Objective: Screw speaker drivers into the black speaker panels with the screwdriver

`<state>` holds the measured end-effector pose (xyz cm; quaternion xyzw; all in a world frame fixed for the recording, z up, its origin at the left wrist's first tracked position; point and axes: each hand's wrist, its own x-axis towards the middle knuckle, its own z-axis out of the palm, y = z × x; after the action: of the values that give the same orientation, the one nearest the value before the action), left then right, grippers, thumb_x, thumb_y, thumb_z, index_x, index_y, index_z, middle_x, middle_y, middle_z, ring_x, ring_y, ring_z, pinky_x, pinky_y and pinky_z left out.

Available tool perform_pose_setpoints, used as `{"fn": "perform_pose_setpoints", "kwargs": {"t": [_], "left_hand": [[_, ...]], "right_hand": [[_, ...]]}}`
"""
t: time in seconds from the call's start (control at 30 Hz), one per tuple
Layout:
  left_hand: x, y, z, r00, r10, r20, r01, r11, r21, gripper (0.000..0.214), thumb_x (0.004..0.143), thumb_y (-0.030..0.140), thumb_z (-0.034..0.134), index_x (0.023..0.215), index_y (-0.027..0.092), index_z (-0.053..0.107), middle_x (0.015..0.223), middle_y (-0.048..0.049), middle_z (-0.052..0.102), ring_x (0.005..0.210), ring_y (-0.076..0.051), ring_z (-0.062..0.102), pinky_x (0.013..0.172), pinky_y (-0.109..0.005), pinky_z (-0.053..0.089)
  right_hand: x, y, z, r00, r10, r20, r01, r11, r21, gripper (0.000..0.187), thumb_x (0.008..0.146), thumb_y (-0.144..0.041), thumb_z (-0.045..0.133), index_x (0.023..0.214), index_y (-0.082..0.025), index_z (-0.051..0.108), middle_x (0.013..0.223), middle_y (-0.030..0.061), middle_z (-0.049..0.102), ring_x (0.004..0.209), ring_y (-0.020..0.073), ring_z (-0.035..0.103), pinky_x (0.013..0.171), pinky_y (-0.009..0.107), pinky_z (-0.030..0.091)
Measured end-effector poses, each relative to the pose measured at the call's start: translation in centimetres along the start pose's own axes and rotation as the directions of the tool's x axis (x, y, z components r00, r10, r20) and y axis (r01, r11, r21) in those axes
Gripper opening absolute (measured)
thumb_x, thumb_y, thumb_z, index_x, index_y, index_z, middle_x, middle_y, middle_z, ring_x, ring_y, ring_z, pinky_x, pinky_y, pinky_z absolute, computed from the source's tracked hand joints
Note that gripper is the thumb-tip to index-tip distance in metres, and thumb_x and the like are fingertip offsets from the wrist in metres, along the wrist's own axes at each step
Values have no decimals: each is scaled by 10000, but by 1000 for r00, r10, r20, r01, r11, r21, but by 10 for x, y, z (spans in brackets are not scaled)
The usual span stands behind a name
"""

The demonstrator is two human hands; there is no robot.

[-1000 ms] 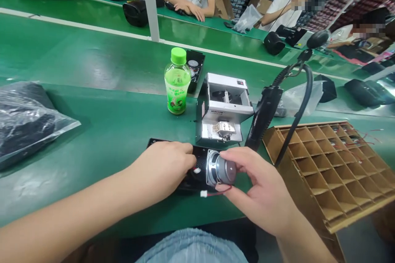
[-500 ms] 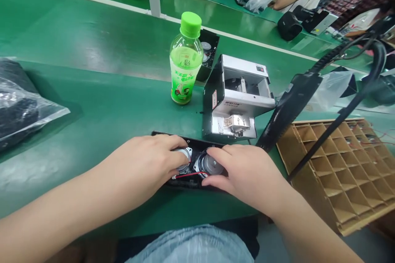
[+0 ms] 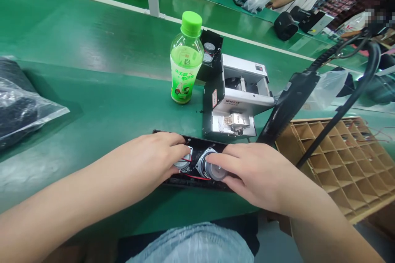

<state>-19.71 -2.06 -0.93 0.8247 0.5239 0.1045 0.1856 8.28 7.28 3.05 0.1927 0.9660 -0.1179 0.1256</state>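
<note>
In the head view, your left hand [image 3: 156, 158] is at the left speaker driver [image 3: 184, 165] and your right hand [image 3: 259, 174] is at the right speaker driver [image 3: 217, 171], both drivers lying in the long black housing [image 3: 205, 144] on the green desk [image 3: 117, 107], just in front of the silver machine [image 3: 236, 104]. Your right fingers are clamped around the magnet end of their driver; your left fingers touch theirs, but the back of the hand hides whether they squeeze it. A red wire [image 3: 197, 177] runs along the near side of the drivers, so a frame pressed down over it could pinch it, and a driver pushed unevenly could sit crooked; whether either sits flat, you cannot tell from here. A careless forward sweep could knock the machine, or even the bottle [image 3: 186, 63] beyond. Counting: two hands, two drivers under them, one housing there, and a second black housing [image 3: 213, 38] behind the bottle with two grey drivers [image 3: 210, 47] showing; one machine, one bottle, one plastic bag [image 3: 33, 102] on your left, one divided cardboard tray [image 3: 284, 137] on your right, its compartments partly hidden, so uncounted.
</note>
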Motion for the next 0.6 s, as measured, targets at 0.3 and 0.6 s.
{"fn": "perform_pose_setpoints", "kwargs": {"t": [0.3, 0.6], "left_hand": [[2, -11, -3, 997, 77, 32, -77, 997, -14, 264, 967, 182, 724, 1211, 263, 788, 1238, -65, 818, 1029, -285, 811, 839, -398, 625], [-1, -14, 0, 992, 127, 14, -127, 991, 47, 309, 955, 168, 713, 1241, 256, 791, 1317, -69, 814, 1068, -323, 824, 771, -448, 657]], "right_hand": [[-6, 1, -8, 995, -43, -91, 41, 999, -18, 317, 998, -160, 601, 1290, -275, 647, 950, 3, 717, 786, 197, 669, 658, 353, 366], [-4, -8, -5, 969, 190, -159, -167, 975, 148, 231, 865, -352, 768, 1059, -250, 694, 745, -73, 708, 605, 133, 614, 589, 304, 375]]}}
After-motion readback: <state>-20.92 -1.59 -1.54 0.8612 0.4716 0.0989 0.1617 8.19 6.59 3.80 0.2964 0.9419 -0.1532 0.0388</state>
